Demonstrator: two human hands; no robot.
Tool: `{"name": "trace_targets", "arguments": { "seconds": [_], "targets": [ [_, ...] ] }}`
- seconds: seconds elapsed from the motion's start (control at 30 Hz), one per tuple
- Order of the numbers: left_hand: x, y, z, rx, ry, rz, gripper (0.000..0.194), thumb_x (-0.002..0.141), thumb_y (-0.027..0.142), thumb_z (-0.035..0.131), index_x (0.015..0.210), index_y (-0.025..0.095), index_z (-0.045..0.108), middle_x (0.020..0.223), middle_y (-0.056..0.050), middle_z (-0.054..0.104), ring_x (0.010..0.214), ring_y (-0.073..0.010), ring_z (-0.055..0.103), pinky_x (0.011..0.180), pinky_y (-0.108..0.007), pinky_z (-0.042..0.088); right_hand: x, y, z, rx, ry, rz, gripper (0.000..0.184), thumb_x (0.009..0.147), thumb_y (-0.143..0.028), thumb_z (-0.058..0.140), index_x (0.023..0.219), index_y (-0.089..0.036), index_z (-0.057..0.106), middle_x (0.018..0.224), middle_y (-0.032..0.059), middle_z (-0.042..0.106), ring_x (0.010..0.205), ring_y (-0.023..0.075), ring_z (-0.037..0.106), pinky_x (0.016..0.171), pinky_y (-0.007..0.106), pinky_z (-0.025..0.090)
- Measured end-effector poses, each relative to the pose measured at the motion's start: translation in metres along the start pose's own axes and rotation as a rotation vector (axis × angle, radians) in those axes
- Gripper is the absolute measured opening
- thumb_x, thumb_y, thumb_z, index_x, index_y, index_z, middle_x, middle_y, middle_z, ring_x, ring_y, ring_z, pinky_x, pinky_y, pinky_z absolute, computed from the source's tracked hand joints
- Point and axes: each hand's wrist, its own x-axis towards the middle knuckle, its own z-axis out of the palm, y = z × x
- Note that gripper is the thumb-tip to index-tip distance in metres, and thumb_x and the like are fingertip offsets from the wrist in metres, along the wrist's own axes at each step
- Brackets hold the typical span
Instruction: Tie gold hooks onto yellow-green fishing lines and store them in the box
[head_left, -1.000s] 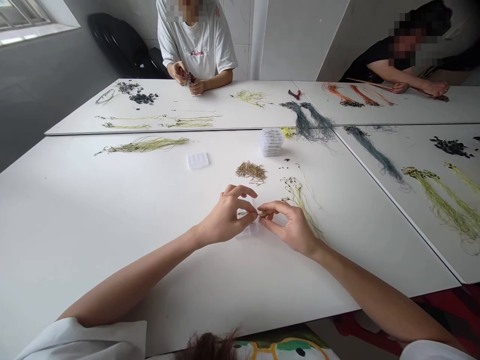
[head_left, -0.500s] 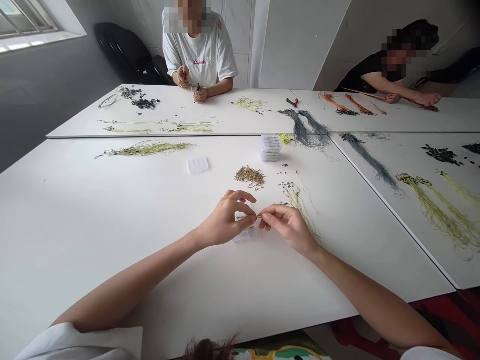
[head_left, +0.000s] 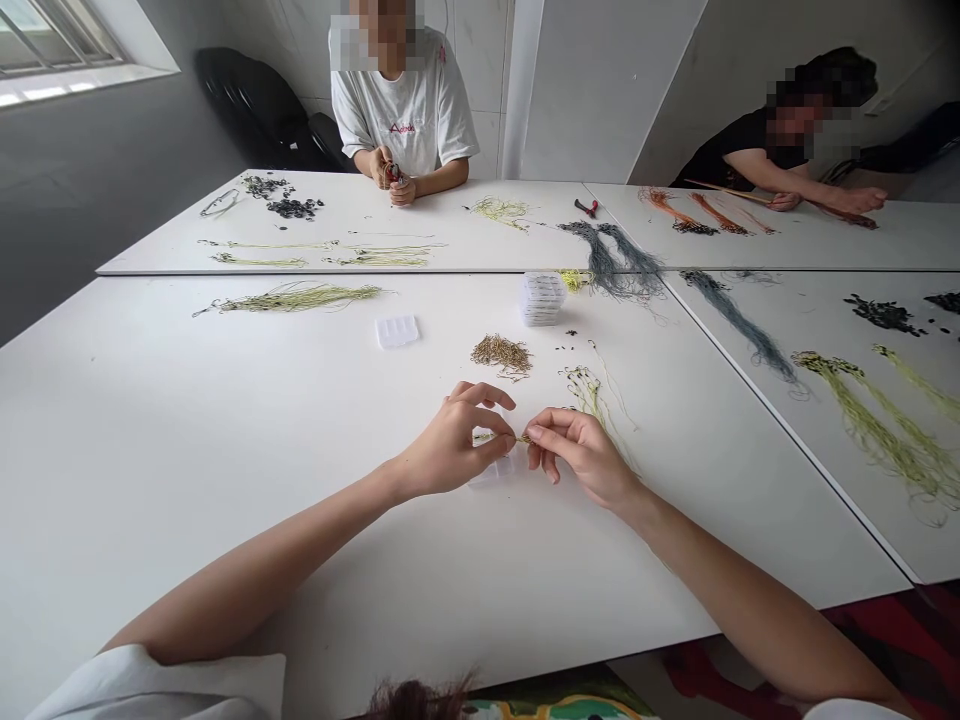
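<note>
My left hand [head_left: 454, 445] and my right hand [head_left: 581, 455] meet over the white table [head_left: 225, 430], both pinched on a thin yellow-green cord piece [head_left: 517, 438] with a small gold part between the fingertips. Under my left hand lies a small clear plastic box [head_left: 491, 472], partly hidden. A bundle of yellow-green cords [head_left: 596, 400] lies just behind my right hand. A heap of gold metal hooks [head_left: 501, 352] sits a little farther back.
A stack of clear boxes [head_left: 541, 297] and a single clear lid [head_left: 396, 331] lie beyond the hooks. Green cord bundles [head_left: 300, 297], grey cords [head_left: 615, 250] and black beads [head_left: 885, 312] are spread over the tables. One person [head_left: 401, 100] sits opposite, another person [head_left: 787, 150] at the far right.
My right hand's fingers have curled in closer to my left fingertips on the cord piece. The view has shifted slightly. The person opposite has brought both hands together.
</note>
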Motion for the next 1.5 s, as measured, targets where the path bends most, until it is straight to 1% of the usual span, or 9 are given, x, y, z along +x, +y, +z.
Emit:
{"name": "trace_targets", "arguments": {
  "seconds": [0.17, 0.33, 0.47, 0.6, 0.8, 0.93, 1.1, 1.23, 1.5],
  "targets": [
    [-0.0003, 0.0000, -0.0001, -0.009, 0.005, 0.009, 0.020, 0.087, 0.032, 0.057, 0.082, 0.025, 0.075, 0.123, -0.005, 0.057, 0.112, -0.0256, 0.046, 0.090, -0.042, 0.047, 0.0001, -0.0014, -0.0022, -0.010, -0.010, 0.017, 0.023, 0.087, -0.039, 0.062, 0.085, -0.016, 0.068, 0.065, 0.0012, 0.064, 0.045, 0.0091, 0.049, 0.048, 0.026, 0.041],
    [0.0006, -0.0048, 0.0016, -0.006, -0.002, 0.029, 0.020, 0.087, 0.034, 0.057, 0.082, 0.025, 0.075, 0.123, -0.005, 0.057, 0.112, -0.0263, 0.046, 0.088, -0.042, 0.047, 0.0003, -0.0018, -0.0028, 0.007, -0.044, 0.034, 0.020, 0.084, -0.036, 0.066, 0.081, -0.017, 0.066, 0.063, 0.0003, 0.064, 0.042, 0.0087, 0.048, 0.047, 0.026, 0.041],
    [-0.0002, -0.0016, 0.0002, -0.005, -0.007, 0.040, 0.022, 0.088, 0.034, 0.056, 0.083, 0.025, 0.075, 0.123, -0.005, 0.057, 0.112, -0.0265, 0.046, 0.088, -0.042, 0.047, 0.0005, -0.0026, -0.0026, 0.061, -0.069, 0.085, 0.020, 0.083, -0.037, 0.065, 0.079, -0.017, 0.064, 0.060, 0.0002, 0.064, 0.040, 0.0084, 0.047, 0.046, 0.025, 0.040],
    [-0.0019, 0.0033, -0.0017, 0.026, -0.011, 0.065, 0.021, 0.089, 0.029, 0.055, 0.085, 0.025, 0.075, 0.124, -0.005, 0.057, 0.114, -0.0256, 0.045, 0.094, -0.043, 0.043, 0.0022, -0.0019, -0.0039, 0.164, -0.098, 0.179, 0.019, 0.081, -0.035, 0.066, 0.076, -0.017, 0.063, 0.059, 0.0007, 0.065, 0.040, 0.0080, 0.047, 0.043, 0.023, 0.037],
    [-0.0037, 0.0032, 0.0005, 0.149, 0.026, 0.183, 0.021, 0.090, 0.024, 0.054, 0.086, 0.025, 0.075, 0.125, -0.005, 0.056, 0.114, -0.0253, 0.044, 0.098, -0.045, 0.036, 0.0047, 0.0006, -0.0057, 0.250, -0.121, 0.252, 0.020, 0.079, -0.035, 0.069, 0.074, -0.017, 0.062, 0.058, 0.0005, 0.063, 0.045, 0.0085, 0.047, 0.041, 0.021, 0.034],
    [-0.0031, 0.0025, 0.0018, 0.170, 0.045, 0.170, 0.023, 0.091, 0.025, 0.052, 0.085, 0.025, 0.075, 0.124, -0.005, 0.057, 0.114, -0.0257, 0.044, 0.098, -0.046, 0.035, 0.0028, 0.0001, -0.0036, 0.220, -0.098, 0.226, 0.024, 0.080, -0.041, 0.069, 0.078, -0.018, 0.060, 0.058, -0.0012, 0.061, 0.042, 0.0076, 0.044, 0.041, 0.022, 0.032],
    [-0.0018, 0.0017, 0.0022, 0.129, 0.031, 0.101, 0.023, 0.091, 0.028, 0.052, 0.085, 0.025, 0.074, 0.124, -0.005, 0.057, 0.115, -0.0258, 0.045, 0.098, -0.047, 0.035, -0.0002, -0.0002, 0.0007, 0.205, -0.049, 0.176, 0.026, 0.081, -0.043, 0.068, 0.079, -0.019, 0.057, 0.052, -0.0047, 0.052, 0.041, 0.0071, 0.037, 0.038, 0.021, 0.025],
    [-0.0012, 0.0007, 0.0027, 0.093, 0.032, 0.068, 0.022, 0.090, 0.030, 0.053, 0.084, 0.025, 0.074, 0.123, -0.004, 0.057, 0.114, -0.0254, 0.046, 0.097, -0.047, 0.035, -0.0005, 0.0003, 0.0024, 0.238, -0.026, 0.145, 0.023, 0.081, -0.040, 0.068, 0.078, -0.019, 0.057, 0.055, -0.0039, 0.052, 0.046, 0.0083, 0.039, 0.040, 0.022, 0.027],
    [-0.0011, -0.0016, 0.0044, 0.051, 0.042, 0.060, 0.021, 0.090, 0.031, 0.054, 0.085, 0.025, 0.074, 0.121, -0.004, 0.058, 0.113, -0.0250, 0.046, 0.097, -0.047, 0.036, -0.0012, 0.0005, 0.0028, 0.258, -0.030, 0.116, 0.020, 0.083, -0.037, 0.066, 0.079, -0.019, 0.057, 0.058, -0.0034, 0.055, 0.045, 0.0077, 0.040, 0.044, 0.023, 0.031]
  ]
}}
